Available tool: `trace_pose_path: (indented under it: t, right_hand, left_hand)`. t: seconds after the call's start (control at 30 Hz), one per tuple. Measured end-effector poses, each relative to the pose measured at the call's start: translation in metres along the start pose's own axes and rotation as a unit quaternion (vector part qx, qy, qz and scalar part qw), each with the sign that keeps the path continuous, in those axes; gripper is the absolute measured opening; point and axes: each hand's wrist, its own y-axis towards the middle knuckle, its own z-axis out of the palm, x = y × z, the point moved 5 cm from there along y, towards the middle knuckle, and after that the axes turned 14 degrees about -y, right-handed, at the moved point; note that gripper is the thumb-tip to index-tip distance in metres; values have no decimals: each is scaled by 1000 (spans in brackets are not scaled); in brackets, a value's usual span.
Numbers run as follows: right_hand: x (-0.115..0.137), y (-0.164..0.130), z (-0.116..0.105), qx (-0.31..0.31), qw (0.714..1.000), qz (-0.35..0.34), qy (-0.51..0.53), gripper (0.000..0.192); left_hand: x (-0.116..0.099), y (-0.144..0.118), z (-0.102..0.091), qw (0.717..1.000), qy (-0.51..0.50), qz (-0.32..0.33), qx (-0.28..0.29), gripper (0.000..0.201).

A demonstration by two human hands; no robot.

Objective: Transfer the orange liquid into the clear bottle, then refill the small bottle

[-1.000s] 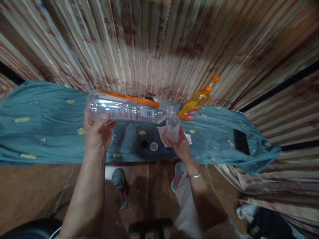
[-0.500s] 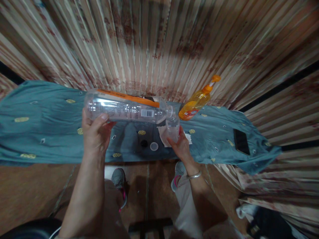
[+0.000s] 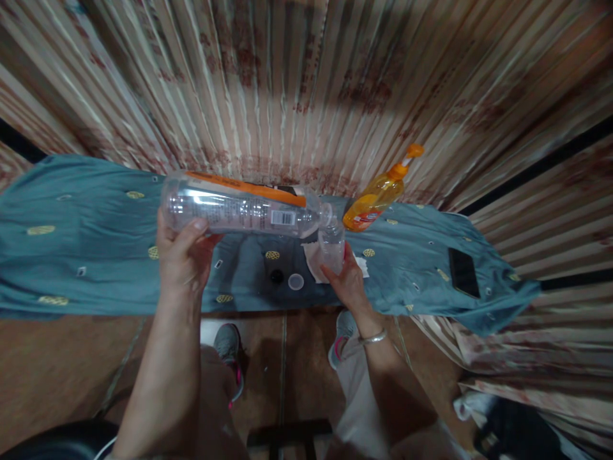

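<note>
My left hand [image 3: 184,252] grips the base end of a large clear plastic bottle [image 3: 239,207] with an orange-edged label and a barcode. The bottle lies nearly level in the air, its uncapped neck pointing right. Its mouth meets the top of a small clear bottle [image 3: 331,243], which my right hand [image 3: 348,278] holds upright with fingers round its lower part. Whether liquid is flowing between them I cannot make out. Under the small bottle lies a piece of white tissue [image 3: 313,263]. A black cap [image 3: 276,276] and a clear round lid [image 3: 295,282] rest nearby on the cloth.
A pump bottle of orange liquid [image 3: 373,201] stands just beyond my right hand. On the right of the teal patterned cloth [image 3: 105,255] lies a black phone [image 3: 463,273]. A pleated curtain [image 3: 287,96] hangs behind, and a dark bag [image 3: 520,431] is on the floor at right.
</note>
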Motion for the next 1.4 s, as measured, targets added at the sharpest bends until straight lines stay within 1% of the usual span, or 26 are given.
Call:
trace_pose_path:
  t: [0.13,0.3,0.5,0.67,0.8,1.0,1.17,1.4]
  right_hand:
    - [-2,0,1,21,999,27,31,82]
    - [-1,0,-1,18,999,28,34,80]
    - [0,1,-1,31,998,37,35,78]
    - [0,2,-2,33,998,42,36,83]
    - [-1,2,-2,37,998,45,39,83]
    - [-2,1,-1,25,998,34,38,83]
    - [-2,1,0,29,998,33,35,84]
    - [-4,1,1,13,999,25,37,82]
  left_hand:
    - [-1,-1,2,1000,-3,-3,2,45]
    - [0,0,-1,1000,-1,-3,2,46]
    - [0,1,-2,1000,1,1,1,45]
    - [0,0,0,1000,3,-7,2,47]
    - [0,0,0,1000,1,-9,1,47]
    - [0,0,1,1000,-5,-2,-1,46]
    - [0,0,2,1000,-12,-1,-11,46]
    - [1,2,-2,1000,-8,4,14,49]
